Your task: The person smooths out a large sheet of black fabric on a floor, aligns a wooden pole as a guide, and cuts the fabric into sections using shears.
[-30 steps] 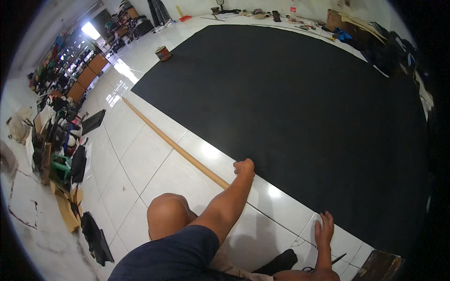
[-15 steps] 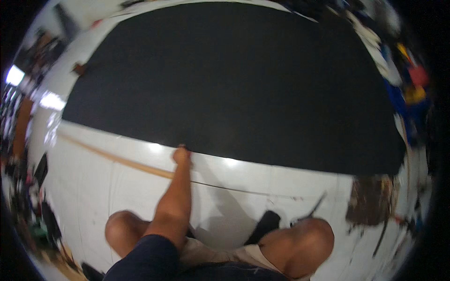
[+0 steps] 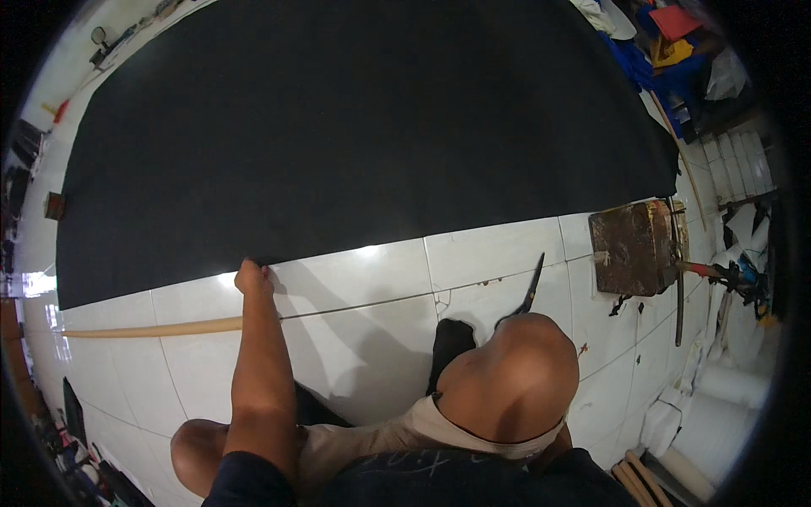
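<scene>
A broad black sheet, which looks like cloth, lies spread flat over the white tiled floor in front of me. My left hand is at its near edge, left of the middle, with the fingers closed on the edge; the fingertips are partly hidden. Between the sheet and my left knee lies a long, pale wooden stick, its right end meeting my forearm in the picture. Scissors with dark handles rest on the tiles just beyond my right knee. My right hand does not show.
A worn brown block stands by the sheet's near right corner, and a small brown block sits at its left edge. Blue, red and yellow materials are heaped at the far right. White rolls lie at the lower right.
My view has turned and shifted toward the right, so the sheet's near edge now slopes up to the right. My left hand stays at that edge.
</scene>
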Action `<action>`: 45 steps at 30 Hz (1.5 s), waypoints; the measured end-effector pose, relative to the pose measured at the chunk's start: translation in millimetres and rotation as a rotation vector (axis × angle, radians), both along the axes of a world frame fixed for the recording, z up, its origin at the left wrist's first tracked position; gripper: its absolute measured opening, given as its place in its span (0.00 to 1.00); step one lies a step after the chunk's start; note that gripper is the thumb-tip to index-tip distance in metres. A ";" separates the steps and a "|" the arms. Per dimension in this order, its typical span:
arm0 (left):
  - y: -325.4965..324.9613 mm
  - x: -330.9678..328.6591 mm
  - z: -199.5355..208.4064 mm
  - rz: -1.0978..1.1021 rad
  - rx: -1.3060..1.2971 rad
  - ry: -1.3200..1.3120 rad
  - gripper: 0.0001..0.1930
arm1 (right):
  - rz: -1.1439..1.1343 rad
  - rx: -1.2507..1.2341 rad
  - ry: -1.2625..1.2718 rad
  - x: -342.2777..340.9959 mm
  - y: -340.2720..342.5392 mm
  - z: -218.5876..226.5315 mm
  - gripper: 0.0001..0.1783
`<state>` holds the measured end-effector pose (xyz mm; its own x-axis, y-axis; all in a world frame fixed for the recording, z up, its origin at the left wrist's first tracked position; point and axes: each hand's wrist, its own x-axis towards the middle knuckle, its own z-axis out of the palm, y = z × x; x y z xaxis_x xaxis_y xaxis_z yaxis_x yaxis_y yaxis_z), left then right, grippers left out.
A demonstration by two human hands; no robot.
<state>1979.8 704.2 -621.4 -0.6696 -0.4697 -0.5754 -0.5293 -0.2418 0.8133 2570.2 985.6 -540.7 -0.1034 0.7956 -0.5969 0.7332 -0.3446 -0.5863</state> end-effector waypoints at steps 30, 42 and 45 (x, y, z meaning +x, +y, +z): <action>241.4 125.8 34.8 -1.698 -0.937 0.959 0.11 | 0.473 -0.524 0.425 -220.6 28.0 -14.5 0.23; 248.7 129.4 41.3 -1.610 -0.854 0.867 0.07 | 0.490 -0.434 0.326 -243.9 21.0 -18.7 0.26; 245.7 128.4 40.0 -1.605 -0.847 0.871 0.07 | 0.492 -0.434 0.314 -250.2 18.7 -10.0 0.26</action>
<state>2108.3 949.9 -581.4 -0.5998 0.7967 0.0748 0.6890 0.4666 0.5546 2320.0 1004.2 -550.8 -0.6062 0.3111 -0.7319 0.6830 -0.2677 -0.6796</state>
